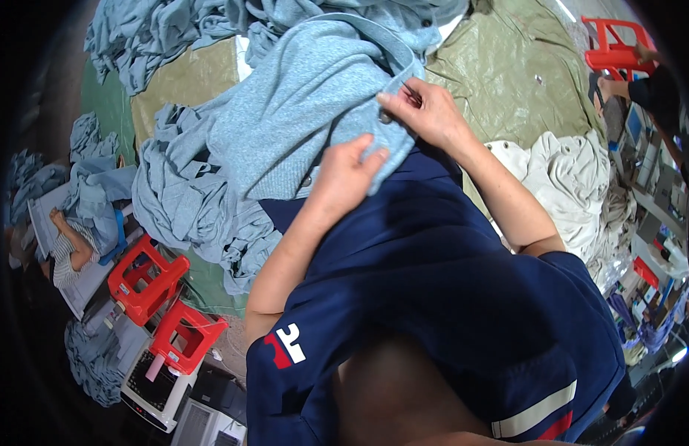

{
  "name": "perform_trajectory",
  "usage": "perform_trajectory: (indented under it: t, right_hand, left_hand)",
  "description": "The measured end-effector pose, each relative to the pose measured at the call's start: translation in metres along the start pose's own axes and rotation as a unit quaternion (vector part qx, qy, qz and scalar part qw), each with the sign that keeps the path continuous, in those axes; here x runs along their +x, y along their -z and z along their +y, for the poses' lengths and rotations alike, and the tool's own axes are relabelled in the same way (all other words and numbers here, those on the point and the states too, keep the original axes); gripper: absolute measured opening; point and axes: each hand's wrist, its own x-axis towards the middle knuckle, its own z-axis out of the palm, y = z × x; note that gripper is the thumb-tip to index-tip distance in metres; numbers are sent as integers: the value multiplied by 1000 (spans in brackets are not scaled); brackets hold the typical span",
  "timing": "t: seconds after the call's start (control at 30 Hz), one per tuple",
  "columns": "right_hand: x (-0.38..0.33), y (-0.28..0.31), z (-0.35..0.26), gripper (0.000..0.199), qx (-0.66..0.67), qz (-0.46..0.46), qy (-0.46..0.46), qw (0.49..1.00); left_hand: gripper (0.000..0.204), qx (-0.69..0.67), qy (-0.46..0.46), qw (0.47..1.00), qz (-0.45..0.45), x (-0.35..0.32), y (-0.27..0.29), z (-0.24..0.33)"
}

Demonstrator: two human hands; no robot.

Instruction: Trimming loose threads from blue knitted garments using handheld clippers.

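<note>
Green tarpaulin (523,74) lies far behind; left hand (344,178) presses a light blue knitted cardigan (300,104) with fingers together, right hand (426,111) pinches its buttoned edge.

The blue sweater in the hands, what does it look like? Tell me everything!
The sweater is light blue, soft-looking knit, with a flat strip along its front edge and small dark buttons. It lies rumpled over the person's lap, on top of a heap of similar blue clothes. The left hand presses its lower edge, and the right hand pinches the buttoned edge, with a thin dark tool barely showing between the fingers.
</note>
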Motion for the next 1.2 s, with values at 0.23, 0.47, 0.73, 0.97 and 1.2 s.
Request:
perform_trajectory:
  t: [0.23, 0.47, 0.73, 0.97, 1.2]
  right_hand:
    - [-38, -5, -18, 38, -267, 50, 121, 955]
    - [-45, -1, -21, 25, -297, 8, 107, 949]
    - [-8, 32, 8, 21, -124, 41, 72, 989]
    - [-5, 62, 28, 22, -138, 42, 27, 989]
    - [-4, 92, 51, 13, 215, 201, 9, 956]
  left_hand:
    - [18, 38, -136, 986, 92, -8, 43, 12]
    - [39, 317, -68, 891, 318, -51, 136, -67]
    - [36, -45, -80, 988, -126, -72, 36, 6]
    - [43, 266, -15, 751, 605, -15, 104, -84]
    - [12, -69, -73, 887, 450, -46, 86, -83]
